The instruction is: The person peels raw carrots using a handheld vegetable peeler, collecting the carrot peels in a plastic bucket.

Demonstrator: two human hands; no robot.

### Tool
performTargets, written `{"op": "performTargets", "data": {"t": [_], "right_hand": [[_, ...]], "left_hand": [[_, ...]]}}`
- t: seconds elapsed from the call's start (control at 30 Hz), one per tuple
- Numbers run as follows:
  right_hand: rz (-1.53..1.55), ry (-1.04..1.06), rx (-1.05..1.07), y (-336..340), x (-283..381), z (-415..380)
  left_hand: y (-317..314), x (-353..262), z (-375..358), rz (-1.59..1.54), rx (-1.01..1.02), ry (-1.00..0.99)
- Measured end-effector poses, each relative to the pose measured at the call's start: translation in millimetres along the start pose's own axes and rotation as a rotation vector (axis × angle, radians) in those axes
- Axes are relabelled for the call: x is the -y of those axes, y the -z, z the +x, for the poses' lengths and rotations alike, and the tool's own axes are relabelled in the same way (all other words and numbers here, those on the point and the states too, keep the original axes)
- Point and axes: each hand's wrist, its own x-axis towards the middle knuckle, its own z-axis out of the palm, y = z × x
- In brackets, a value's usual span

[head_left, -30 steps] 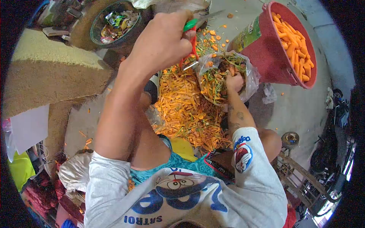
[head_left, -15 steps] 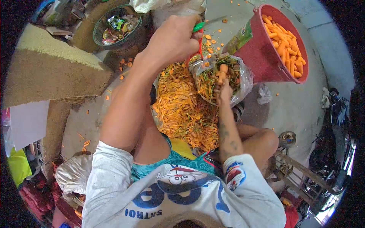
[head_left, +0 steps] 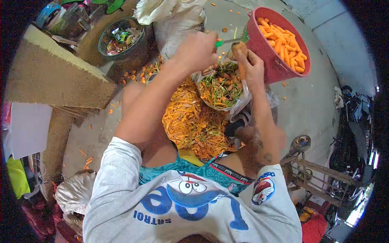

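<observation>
My left hand [head_left: 200, 50] is closed around a knife [head_left: 220, 43] with a green handle, its thin blade pointing right. That blade reaches the top end of a carrot [head_left: 239, 49], which looks brownish and unpeeled. My right hand [head_left: 253, 69] grips this carrot from below, fingers wrapped round it, holding it roughly upright. Just under both hands sits a clear plastic bag [head_left: 244, 97] with unpeeled carrots [head_left: 233, 84] and green stems inside. Between my legs lies a heap of orange peelings [head_left: 182, 109].
A red bucket [head_left: 267, 69] of peeled carrots [head_left: 285, 44] stands at the far right. On the left are a dark bin [head_left: 106, 34] of wrappers and a brown block [head_left: 60, 73]. A white sack [head_left: 178, 30] stands behind my hands. A wooden frame [head_left: 320, 172] is at my right.
My right hand has risen from the bag with a carrot. My left hand has come lower, and its knife blade now meets the carrot's top. The view has shifted slightly.
</observation>
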Motion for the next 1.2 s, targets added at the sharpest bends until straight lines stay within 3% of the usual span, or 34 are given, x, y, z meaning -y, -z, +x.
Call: {"op": "performTargets", "data": {"t": [0.1, 0.17, 0.23, 0.3, 0.37, 0.47, 0.5, 0.57, 0.6, 0.77, 0.83, 0.9, 0.97, 1.0, 1.1, 1.13, 1.2], "right_hand": [[-0.001, 0.103, 0.008, 1, 37, -22], [0.077, 0.044, 0.075, 6, 44, -38], [0.089, 0.203, -0.051, 7, 48, -41], [0.245, 0.181, -0.189, 21, 36, -34], [0.398, 0.150, -0.332, 38, 29, -38], [0.388, -0.219, -0.204, 62, 30, -46], [0.388, -0.220, -0.205, 63, 27, -47], [0.607, -0.368, -0.073, 61, 19, -52], [0.736, -0.417, -0.119, 52, 29, -53], [0.956, -0.465, -0.063, 42, 19, -57], [0.991, -0.471, -0.099, 31, 32, -58], [0.996, -0.512, -0.168, 25, 42, -58], [1.016, -0.443, -0.073, 32, 24, -61], [1.036, -0.373, 0.018, 33, 17, -65], [1.127, -0.398, 0.068, 35, 32, -65], [1.127, -0.392, 0.064, 37, 29, -66], [1.154, -0.401, 0.071, 43, 17, -64]], "left_hand": [[-7, -15, 8, -0.033, 0.110, 0.018], [-36, 13, 20, 0.084, 0.378, 0.117], [-30, 15, 18, 0.111, 0.333, 0.151], [-19, 16, 13, -0.090, 0.051, 0.034], [-2, 16, 11, -0.189, 0.056, 0.043], [4, 20, 18, -0.565, -0.152, 0.148], [10, 13, 18, -0.565, -0.151, 0.148], [14, 1, 17, -0.979, -0.063, 0.216], [5, -5, 19, -1.019, -0.115, 0.174], [-22, -20, 24, -1.125, -0.052, 0.235], [-30, -40, 18, -0.908, -0.082, 0.112], [-42, -44, 16, -0.934, -0.085, 0.060], [-46, -39, 22, -0.809, -0.266, -0.188], [-46, -27, 23, -0.811, -0.260, -0.179], [-29, 19, 42, -0.802, -0.327, 0.312], [-34, 16, 46, -0.883, -0.437, 0.188], [-53, -17, 34, -0.917, -0.361, 0.124]]}}
